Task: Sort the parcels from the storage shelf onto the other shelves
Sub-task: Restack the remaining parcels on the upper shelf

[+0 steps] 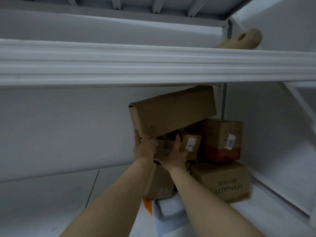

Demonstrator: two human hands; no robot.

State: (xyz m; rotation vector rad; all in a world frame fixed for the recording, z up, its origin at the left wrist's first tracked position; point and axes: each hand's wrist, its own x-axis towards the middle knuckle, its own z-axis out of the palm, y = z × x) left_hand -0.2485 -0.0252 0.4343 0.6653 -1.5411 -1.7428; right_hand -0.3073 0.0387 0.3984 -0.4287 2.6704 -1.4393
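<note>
Two grips work on the shelf point(266, 218): left hand point(142, 147) presses straight fingers point(137, 135) against the low left corner of the long box point(172, 110), which tilts up rightward, while right hand point(174, 157) clasps the small box point(165, 145) beneath.

You have six brown cardboard boxes before you: one long box marked 15 point(172, 110), one small box with black lettering point(165, 147), one small labelled box point(195, 141), one red-banded box point(220, 134), one box with green lettering point(222, 180) and one box between your forearms point(160, 183). You see two white paper labels, the 3 label point(189, 146) and the 3011 label point(230, 141). Count one white plastic mailer point(168, 208) for certain, one flat orange piece point(147, 204), one tan rounded object point(242, 39), and two bare hands: left hand point(142, 147), right hand point(174, 156).
</note>
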